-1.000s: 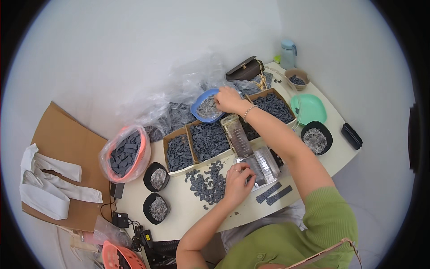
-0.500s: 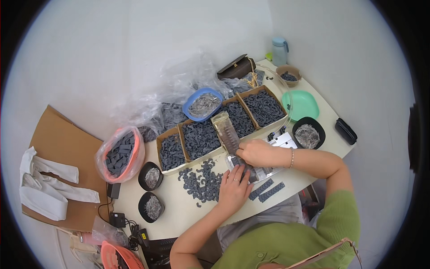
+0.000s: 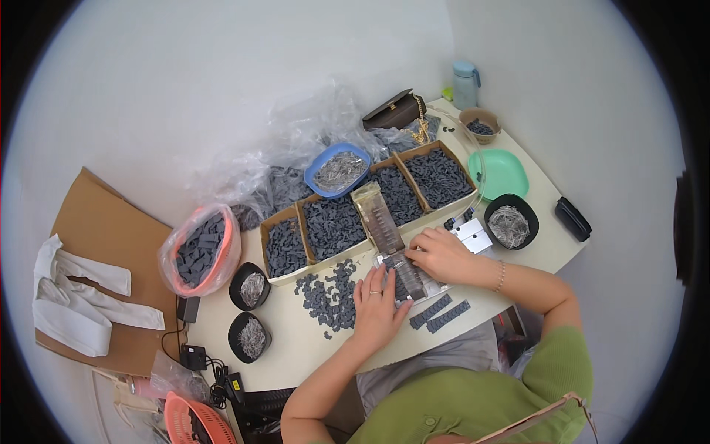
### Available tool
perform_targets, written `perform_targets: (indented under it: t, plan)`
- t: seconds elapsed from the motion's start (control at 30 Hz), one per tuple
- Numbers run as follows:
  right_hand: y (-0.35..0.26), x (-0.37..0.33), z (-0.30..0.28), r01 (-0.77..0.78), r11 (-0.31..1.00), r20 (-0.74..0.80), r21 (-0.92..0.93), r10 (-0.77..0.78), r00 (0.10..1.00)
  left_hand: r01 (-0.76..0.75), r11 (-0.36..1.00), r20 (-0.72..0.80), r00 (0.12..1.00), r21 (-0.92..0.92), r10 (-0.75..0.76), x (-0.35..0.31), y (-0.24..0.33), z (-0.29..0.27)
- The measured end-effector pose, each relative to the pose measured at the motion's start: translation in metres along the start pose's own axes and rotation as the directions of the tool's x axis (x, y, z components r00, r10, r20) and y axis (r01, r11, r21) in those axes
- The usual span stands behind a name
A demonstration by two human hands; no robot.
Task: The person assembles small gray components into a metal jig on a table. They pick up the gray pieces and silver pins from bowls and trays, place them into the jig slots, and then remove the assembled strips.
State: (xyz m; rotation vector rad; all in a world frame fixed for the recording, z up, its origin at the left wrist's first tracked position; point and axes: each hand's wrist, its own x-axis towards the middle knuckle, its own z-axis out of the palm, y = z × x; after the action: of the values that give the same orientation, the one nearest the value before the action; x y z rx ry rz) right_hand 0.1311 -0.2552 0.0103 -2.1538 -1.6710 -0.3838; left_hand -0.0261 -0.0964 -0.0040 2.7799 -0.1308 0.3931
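Observation:
A small metal jig (image 3: 427,290) with a row of dark grey pieces (image 3: 406,275) lies at the table's front, under a raised clear slotted cover (image 3: 384,223). My right hand (image 3: 444,256) is over the jig, fingers bent and closed, tips at the dark row; what they pinch is too small to make out. Flat beside the jig's left end rests my left hand (image 3: 376,307), a ring on one finger, fingers stretched and holding nothing visible. Left of it spreads a heap of small loose dark pieces (image 3: 325,300). Two finished-looking dark strips (image 3: 448,317) lie in front of the jig.
Behind the jig stands a divided cardboard tray (image 3: 310,260) of dark parts, with a blue dish (image 3: 309,177) of metal pins on it. Black bowls (image 3: 535,229) of pins sit at right and left. A pink basket (image 3: 231,255), green plate (image 3: 515,172) and bottle (image 3: 465,89) stand around.
My left hand has drawn slightly left, off the jig's front, with its fingers straighter. My right hand has shifted a little right, uncovering more of the dark row.

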Motion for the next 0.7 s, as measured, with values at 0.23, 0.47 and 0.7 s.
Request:
perform_targets:
  t: [0.23,0.47,0.7]
  plan:
    - [-0.011,-0.007,0.0,0.052,0.994,-0.044,-0.093,-0.057,0.997,-0.051,0.994,0.032,0.998,0.102,0.048,0.013,-0.004,0.006]
    - [-0.013,0.001,-0.012,0.068,0.987,0.011,-0.147,-0.067,0.998,-0.056,0.993,0.021,0.998,0.102,0.054,0.02,-0.006,0.007]
    - [-0.01,-0.004,-0.009,0.065,0.996,0.069,-0.053,-0.061,0.996,-0.072,0.991,0.07,0.996,0.115,0.064,0.013,0.0,0.001]
